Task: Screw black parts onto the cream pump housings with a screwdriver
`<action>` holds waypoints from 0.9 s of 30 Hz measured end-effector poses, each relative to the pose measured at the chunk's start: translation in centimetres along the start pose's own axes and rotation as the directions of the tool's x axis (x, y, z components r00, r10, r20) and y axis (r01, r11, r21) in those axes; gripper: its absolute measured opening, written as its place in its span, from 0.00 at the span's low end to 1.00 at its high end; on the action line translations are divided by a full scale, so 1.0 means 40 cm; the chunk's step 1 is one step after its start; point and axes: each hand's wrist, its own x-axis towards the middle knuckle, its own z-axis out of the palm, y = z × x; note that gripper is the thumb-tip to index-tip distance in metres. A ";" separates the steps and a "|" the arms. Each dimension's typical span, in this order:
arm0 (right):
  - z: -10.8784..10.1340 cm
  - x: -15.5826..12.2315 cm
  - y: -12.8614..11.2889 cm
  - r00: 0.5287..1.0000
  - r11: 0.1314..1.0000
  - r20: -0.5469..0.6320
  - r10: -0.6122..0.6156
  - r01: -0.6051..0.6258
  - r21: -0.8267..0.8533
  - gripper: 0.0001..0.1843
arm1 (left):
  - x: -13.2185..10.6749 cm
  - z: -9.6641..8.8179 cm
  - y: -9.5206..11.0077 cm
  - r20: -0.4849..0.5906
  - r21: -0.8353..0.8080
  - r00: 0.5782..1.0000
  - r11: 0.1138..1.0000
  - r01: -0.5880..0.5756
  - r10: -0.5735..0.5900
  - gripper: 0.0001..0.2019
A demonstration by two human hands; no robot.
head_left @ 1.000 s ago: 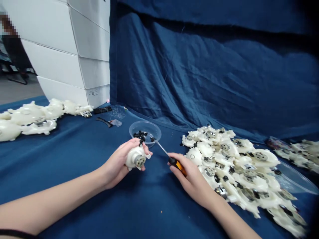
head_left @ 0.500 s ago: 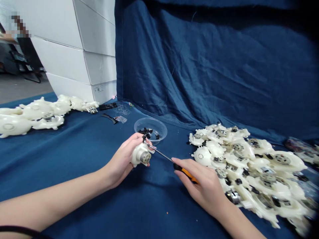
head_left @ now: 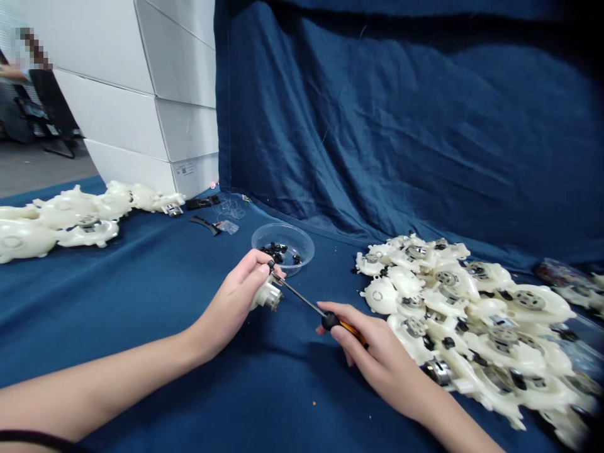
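Note:
My left hand (head_left: 231, 302) is shut around a white plastic housing with a metal motor end (head_left: 267, 296), and most of the housing is hidden by my fingers. My right hand (head_left: 377, 358) grips a screwdriver with a black and orange handle (head_left: 342, 327). Its thin steel shaft (head_left: 299, 297) runs across to the top of the housing, and its tip meets a small black part (head_left: 271, 265) by my left fingertips. Just behind my left hand stands a clear plastic bowl (head_left: 283, 240) holding several small black parts (head_left: 277, 253).
A large heap of white housings with metal motors (head_left: 453, 314) lies to the right of my right hand. More white housings (head_left: 61, 217) lie at the far left. Blue cloth covers the table and hangs behind it. White boxes (head_left: 141, 107) are stacked at the back left.
My left hand has turned the housing, so less of it shows. The screwdriver tip has moved from beside the housing onto the black part at its top.

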 end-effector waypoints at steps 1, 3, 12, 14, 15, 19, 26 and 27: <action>0.002 -0.002 -0.006 0.998 0.992 0.031 0.057 -0.061 0.111 0.19 | -0.002 -0.002 -0.002 -0.006 0.036 1.000 0.999 -0.022 0.022 0.13; 0.008 -0.004 -0.012 0.987 0.945 0.077 0.140 -0.157 0.286 0.20 | -0.006 -0.003 -0.004 -0.017 0.074 0.999 0.997 -0.032 0.033 0.13; 0.022 0.000 0.014 0.908 0.894 -0.258 -0.330 0.213 -0.395 0.22 | -0.009 -0.001 -0.001 -0.038 0.092 0.999 0.996 0.015 -0.011 0.14; 0.021 -0.001 0.015 0.886 0.847 -0.245 -0.393 0.246 -0.471 0.26 | -0.005 -0.001 -0.003 -0.042 0.107 0.999 0.994 0.023 -0.018 0.14; 0.020 -0.002 0.015 0.881 0.837 -0.240 -0.407 0.255 -0.484 0.28 | -0.003 -0.001 -0.005 -0.039 0.108 0.999 0.994 0.023 -0.019 0.14; 0.013 -0.003 0.016 0.870 0.841 -0.259 -0.420 0.266 -0.470 0.27 | 0.001 0.001 -0.002 0.013 0.082 0.998 0.995 0.064 -0.065 0.15; -0.008 0.011 0.023 0.878 0.894 -0.326 -0.350 0.209 -0.395 0.15 | -0.013 0.004 0.016 0.101 0.215 0.992 0.975 0.049 -0.072 0.23; -0.011 0.012 0.024 0.868 0.891 -0.333 -0.367 0.225 -0.395 0.14 | -0.014 0.003 0.016 0.106 0.215 0.992 0.976 0.039 -0.063 0.24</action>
